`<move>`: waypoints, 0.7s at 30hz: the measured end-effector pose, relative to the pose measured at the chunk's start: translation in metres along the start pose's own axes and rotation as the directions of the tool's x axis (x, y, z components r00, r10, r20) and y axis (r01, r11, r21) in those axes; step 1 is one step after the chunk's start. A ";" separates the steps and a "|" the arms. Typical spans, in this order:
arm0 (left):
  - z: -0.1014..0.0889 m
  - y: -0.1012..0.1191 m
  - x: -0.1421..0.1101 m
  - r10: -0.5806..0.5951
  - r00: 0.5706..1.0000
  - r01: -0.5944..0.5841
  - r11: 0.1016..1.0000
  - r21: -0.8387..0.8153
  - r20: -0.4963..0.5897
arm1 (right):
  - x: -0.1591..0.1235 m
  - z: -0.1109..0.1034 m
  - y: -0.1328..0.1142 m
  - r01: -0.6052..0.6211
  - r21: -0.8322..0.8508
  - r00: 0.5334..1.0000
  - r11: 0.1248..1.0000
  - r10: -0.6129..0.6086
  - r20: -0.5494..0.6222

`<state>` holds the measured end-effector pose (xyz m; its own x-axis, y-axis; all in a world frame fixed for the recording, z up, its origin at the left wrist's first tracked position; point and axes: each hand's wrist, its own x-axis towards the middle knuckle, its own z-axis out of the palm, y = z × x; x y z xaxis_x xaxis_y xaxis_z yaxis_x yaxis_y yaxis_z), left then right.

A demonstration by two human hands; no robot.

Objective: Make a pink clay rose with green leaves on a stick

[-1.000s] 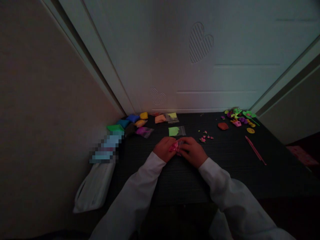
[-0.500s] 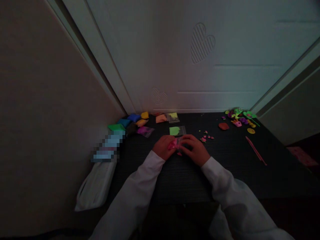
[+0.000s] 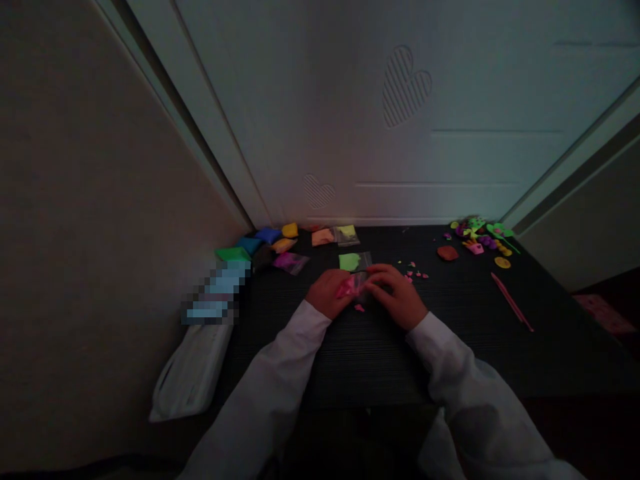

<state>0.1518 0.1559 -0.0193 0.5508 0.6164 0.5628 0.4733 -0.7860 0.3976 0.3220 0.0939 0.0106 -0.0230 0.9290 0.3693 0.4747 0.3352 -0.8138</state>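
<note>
A small clear zip bag with pink modelling clay (image 3: 347,287) is between my hands, just above the dark table (image 3: 350,360). My left hand (image 3: 326,293) is closed round its left, clay-filled end. At the bag's clear right end, my right hand (image 3: 397,297) pinches the plastic edge between thumb and fingers. A little pink clay piece (image 3: 359,308) lies on the table just below the bag. Right behind my hands lies a bag of light green clay (image 3: 350,261). Several tiny pink pieces (image 3: 418,274) are scattered beyond my right hand.
Bags of coloured clay, one purple (image 3: 289,261) and one orange (image 3: 323,236), lie at the back left. A white case (image 3: 193,373) sits on the left edge. To the right are a reddish-brown disc (image 3: 447,253), pink sticks (image 3: 512,301) and small clay figures (image 3: 483,237).
My right hand has shifted slightly right along the bag's clear end, and more of the bag shows. My left hand has stayed nearly still.
</note>
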 end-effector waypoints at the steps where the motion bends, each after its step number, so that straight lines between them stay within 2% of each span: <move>1: 0.000 -0.001 0.000 -0.020 1.000 0.020 1.000 0.006 -0.010 | 0.001 -0.004 0.001 -0.047 0.056 0.997 0.997 0.051 -0.059; 4: -0.002 -0.006 0.000 -0.075 0.997 0.076 0.997 0.016 -0.028 | 0.001 -0.013 0.006 -0.187 0.256 0.956 0.948 0.236 -0.175; 6: -0.004 -0.008 0.001 -0.100 0.994 0.101 0.995 0.015 -0.035 | 0.001 -0.014 0.009 -0.243 0.338 0.932 0.909 0.315 -0.177; 8: -0.005 -0.009 0.002 -0.130 0.991 0.131 0.991 0.024 -0.040 | 0.001 -0.013 0.010 -0.256 0.338 0.941 0.905 0.313 -0.126; 10: -0.007 -0.009 0.004 -0.186 0.982 0.187 0.982 0.036 -0.036 | 0.001 -0.010 0.009 -0.238 0.246 0.966 0.940 0.255 -0.039; 12: -0.009 -0.009 0.006 -0.288 0.956 0.291 0.956 0.039 -0.057 | -0.001 -0.006 0.008 -0.159 0.051 0.984 0.986 0.154 0.088; 14: -0.010 -0.010 0.007 -0.397 0.913 0.400 0.916 0.016 -0.092 | -0.004 0.001 0.008 -0.011 -0.179 0.973 0.984 0.051 0.224; 16: -0.011 -0.010 0.008 -0.477 0.870 0.480 0.877 -0.010 -0.125 | -0.007 0.007 0.010 0.124 -0.333 0.945 0.935 -0.009 0.326; 18: -0.012 -0.010 0.009 -0.522 0.842 0.524 0.851 -0.025 -0.139 | -0.010 0.013 0.011 0.175 -0.393 0.932 0.903 -0.022 0.362; 21: -0.012 -0.010 0.010 -0.561 0.816 0.562 0.826 -0.037 -0.140 | -0.013 0.018 0.011 0.190 -0.390 0.922 0.901 -0.026 0.387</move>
<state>0.1441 0.1692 -0.0090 0.0876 0.9374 0.3371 0.6753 -0.3046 0.6717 0.3119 0.0887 -0.0113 -0.3744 0.9080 0.1881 0.7665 0.4172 -0.4882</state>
